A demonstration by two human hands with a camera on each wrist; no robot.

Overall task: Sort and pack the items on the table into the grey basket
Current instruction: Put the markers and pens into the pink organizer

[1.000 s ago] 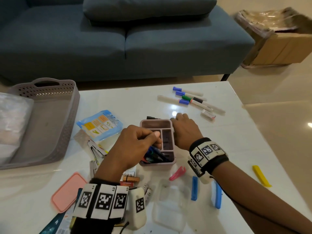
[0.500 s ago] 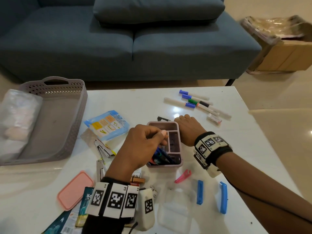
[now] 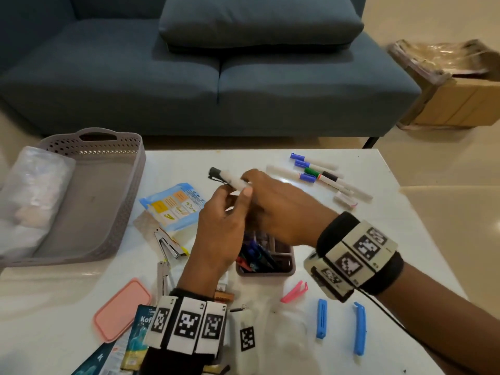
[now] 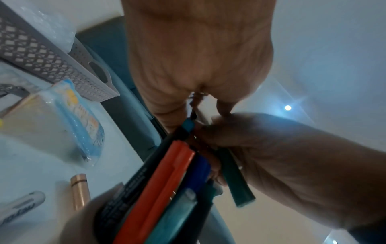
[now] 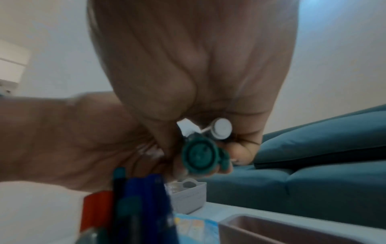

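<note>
Since the last look, your right hand (image 3: pixel 281 209) has come off the side of the pink organiser (image 3: pixel 266 257) and is now meeting your left hand (image 3: pixel 224 223) just above it, both raised clear of the counter (image 3: pixel 378 239). Between them you are holding a white marker (image 3: pixel 232 180) with a black cap — your left fingers (image 3: pixel 247 194) are pinching the barrel, and your right fingers are curling round its other end, along with what looks like a teal pen in the wrist views.

The marker is hovering above the organiser, tilting up and away toward the sofa side; the grey basket (image 3: pixel 127 201) is sitting well apart, on the organiser's left.

You are dealing with something light, stiff and smooth — it is likely to roll if dropped flat, so keep gripping mid-barrel rather than by the cap, which may pull off. Several more pens are already lying in the organiser's near compartment, and loose markers (image 3: pixel 324 175) are waiting beyond it.
</note>
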